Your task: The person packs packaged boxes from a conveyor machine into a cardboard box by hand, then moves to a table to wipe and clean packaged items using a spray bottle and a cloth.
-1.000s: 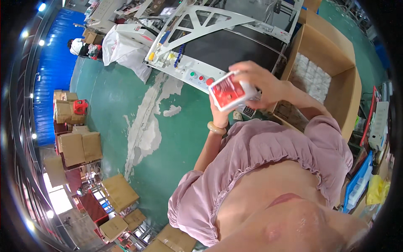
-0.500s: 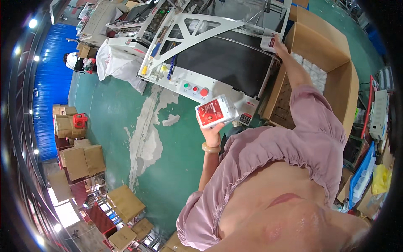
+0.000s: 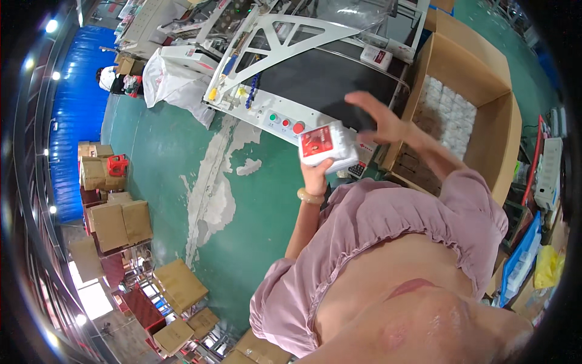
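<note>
My left hand (image 3: 314, 175) is closed around the base of a stack of white packs (image 3: 342, 148), with a red printed card on the near face. My right hand (image 3: 385, 121) hangs over the black conveyor belt (image 3: 321, 79), slightly blurred, its fingers spread with nothing between them. It is just right of the stack and apart from it. A single white pack with a red label (image 3: 377, 57) lies on the far right part of the belt, beyond my right hand.
A white machine frame with a control panel of round buttons (image 3: 285, 122) stands ahead. To its right an open cardboard carton (image 3: 497, 127) holds rows of white packs. A white sack (image 3: 176, 88) lies at the machine's left. Several cardboard boxes (image 3: 118, 224) are stacked far left.
My right hand has let go of a pack, which now lies on the belt, and come back toward the stack. My left hand has shifted slightly right with the stack, which has tilted.
</note>
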A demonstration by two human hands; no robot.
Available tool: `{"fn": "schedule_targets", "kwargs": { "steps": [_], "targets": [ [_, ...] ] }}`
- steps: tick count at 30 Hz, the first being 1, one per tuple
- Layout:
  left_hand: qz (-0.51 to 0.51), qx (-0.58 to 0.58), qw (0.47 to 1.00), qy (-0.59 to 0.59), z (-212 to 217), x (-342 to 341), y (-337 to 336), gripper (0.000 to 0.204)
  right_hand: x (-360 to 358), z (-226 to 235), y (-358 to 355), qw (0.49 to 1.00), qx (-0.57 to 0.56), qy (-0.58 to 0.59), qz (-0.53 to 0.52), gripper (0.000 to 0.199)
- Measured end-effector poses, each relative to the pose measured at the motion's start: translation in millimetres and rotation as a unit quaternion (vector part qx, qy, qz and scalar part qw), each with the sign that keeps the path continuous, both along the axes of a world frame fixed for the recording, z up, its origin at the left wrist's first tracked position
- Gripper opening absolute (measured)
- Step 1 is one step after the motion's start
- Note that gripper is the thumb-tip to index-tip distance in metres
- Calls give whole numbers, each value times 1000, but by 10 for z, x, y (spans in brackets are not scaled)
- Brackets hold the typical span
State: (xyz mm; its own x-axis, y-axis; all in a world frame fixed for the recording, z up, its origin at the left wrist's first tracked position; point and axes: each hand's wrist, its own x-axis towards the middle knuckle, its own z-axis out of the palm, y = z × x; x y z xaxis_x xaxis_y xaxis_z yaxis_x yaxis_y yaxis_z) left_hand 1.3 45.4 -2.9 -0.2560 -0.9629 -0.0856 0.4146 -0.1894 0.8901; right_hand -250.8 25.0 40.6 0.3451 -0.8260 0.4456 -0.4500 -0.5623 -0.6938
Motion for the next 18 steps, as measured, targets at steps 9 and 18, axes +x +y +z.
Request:
{"fn": "schedule_targets", "kwargs": {
  "steps": [9,18],
  "targets": [
    [-132,44,990,-32,62,-326,-54,64,237,36,451,996,-43,11,-78,69],
    [-83,94,989,-82,-20,-135,-17,48,-1047,-643,-493,771,253,-360,-460,46]
  ]
}}
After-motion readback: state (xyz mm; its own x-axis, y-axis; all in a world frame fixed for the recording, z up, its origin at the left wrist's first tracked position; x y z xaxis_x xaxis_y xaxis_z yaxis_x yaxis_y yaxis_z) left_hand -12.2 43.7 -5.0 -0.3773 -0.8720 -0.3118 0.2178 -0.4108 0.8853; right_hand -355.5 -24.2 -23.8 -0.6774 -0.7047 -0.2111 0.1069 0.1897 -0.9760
